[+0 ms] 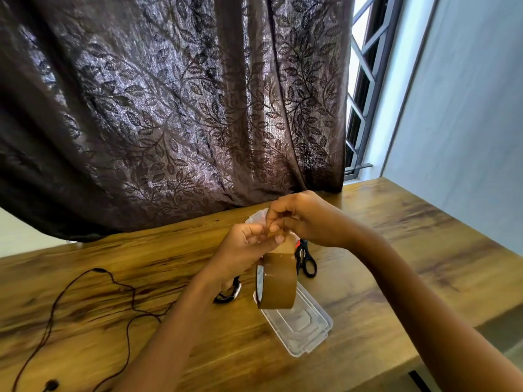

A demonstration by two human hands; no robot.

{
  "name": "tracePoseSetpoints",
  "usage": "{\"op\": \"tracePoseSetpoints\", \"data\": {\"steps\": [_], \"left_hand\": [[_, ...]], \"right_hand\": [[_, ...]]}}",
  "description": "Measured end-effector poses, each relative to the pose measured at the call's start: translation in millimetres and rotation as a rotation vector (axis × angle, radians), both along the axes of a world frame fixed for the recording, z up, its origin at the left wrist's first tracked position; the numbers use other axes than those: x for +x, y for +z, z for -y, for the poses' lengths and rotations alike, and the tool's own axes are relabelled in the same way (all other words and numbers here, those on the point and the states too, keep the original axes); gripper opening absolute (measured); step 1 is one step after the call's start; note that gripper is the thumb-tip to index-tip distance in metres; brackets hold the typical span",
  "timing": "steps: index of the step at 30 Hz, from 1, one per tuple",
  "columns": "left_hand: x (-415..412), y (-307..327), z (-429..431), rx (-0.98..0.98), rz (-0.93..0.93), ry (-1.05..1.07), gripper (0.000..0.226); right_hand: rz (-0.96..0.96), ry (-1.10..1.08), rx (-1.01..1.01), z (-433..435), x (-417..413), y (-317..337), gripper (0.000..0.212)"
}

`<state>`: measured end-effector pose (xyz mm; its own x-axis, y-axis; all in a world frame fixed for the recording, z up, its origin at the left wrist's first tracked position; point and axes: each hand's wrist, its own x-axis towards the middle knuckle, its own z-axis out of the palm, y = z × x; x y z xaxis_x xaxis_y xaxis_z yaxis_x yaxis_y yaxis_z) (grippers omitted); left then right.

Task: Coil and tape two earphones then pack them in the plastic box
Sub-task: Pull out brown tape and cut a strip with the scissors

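Observation:
A roll of brown tape [278,281] hangs above the table, held up by its pulled-out strip. My left hand [243,250] pinches that strip near the top of the roll. My right hand [300,219] pinches the strip's free end just above. A coiled black and white earphone [227,292] lies on the table under my left wrist. A second, dark earphone [93,292] lies uncoiled at the left. A clear plastic box part [305,329] lies under the roll, and another clear part [256,217] shows behind my hands.
Black-handled scissors [307,260] lie right of the roll. The wooden table [396,250] ends at the right and front edges. A dark leaf-patterned curtain [169,108] hangs behind it, with a window [365,80] and a grey wall on the right.

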<state>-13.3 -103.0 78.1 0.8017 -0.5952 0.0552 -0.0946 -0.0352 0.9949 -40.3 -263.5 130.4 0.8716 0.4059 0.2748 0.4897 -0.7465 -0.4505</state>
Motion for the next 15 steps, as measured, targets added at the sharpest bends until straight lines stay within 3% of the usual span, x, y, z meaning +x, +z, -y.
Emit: {"op": "tracePoseSetpoints", "data": {"steps": [3,6,8,11,15], "left_hand": [[-3,-3,2,0.004,-0.026,0.053,0.009],[-4,-11,3,-0.008,-0.06,0.145,0.012],[-5,-16,4,-0.003,-0.087,0.204,0.017],[-5,-18,4,-0.011,-0.086,0.286,0.013],[-3,-16,3,-0.022,-0.073,0.361,0.006]], "right_hand": [[-0.18,0.013,0.167,6,1,-6,0.008],[-0.378,-0.021,0.498,13,5,-9,0.024],[-0.405,-0.099,0.598,16,9,-12,0.031],[-0.379,-0.283,0.678,21,16,-31,0.026],[-0.36,-0.724,0.597,32,33,-95,0.017]]}}
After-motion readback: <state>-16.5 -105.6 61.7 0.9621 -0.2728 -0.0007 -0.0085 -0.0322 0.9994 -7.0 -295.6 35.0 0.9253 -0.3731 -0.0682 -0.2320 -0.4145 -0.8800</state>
